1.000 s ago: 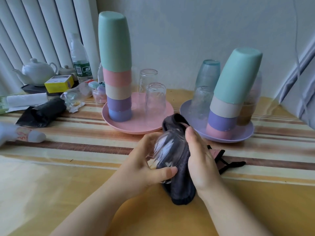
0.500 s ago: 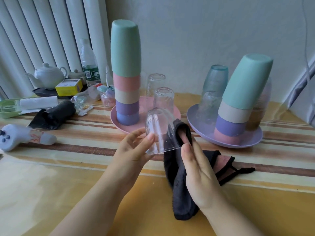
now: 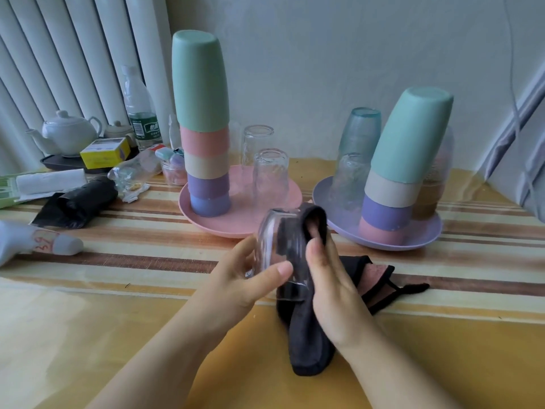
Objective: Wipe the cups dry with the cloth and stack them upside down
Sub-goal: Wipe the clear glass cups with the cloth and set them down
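Observation:
A clear glass cup (image 3: 272, 246) is held bottom-up above the table's middle. My left hand (image 3: 247, 278) grips it, thumb across its front. My right hand (image 3: 333, 287) holds a dark cloth (image 3: 306, 335) against the cup's right side, fingers tucked into the cloth's top fold. A pink plate (image 3: 218, 222) carries an upright stack of upside-down coloured cups (image 3: 203, 125) and two upturned glasses (image 3: 269, 175). A purple plate (image 3: 424, 237) bears a leaning coloured stack (image 3: 404, 154) and more upturned glasses (image 3: 351, 178).
Clutter fills the back left: a white teapot (image 3: 67, 134), a water bottle (image 3: 140, 113), a yellow box (image 3: 104, 152), a black bag (image 3: 79, 205) and a white device (image 3: 35, 243). The cloth's pink-lined end (image 3: 380, 278) trails right on the striped tablecloth.
The cup went from lying wrapped in the cloth to standing bottom-up in my left hand. My right hand slid the cloth up along its right side.

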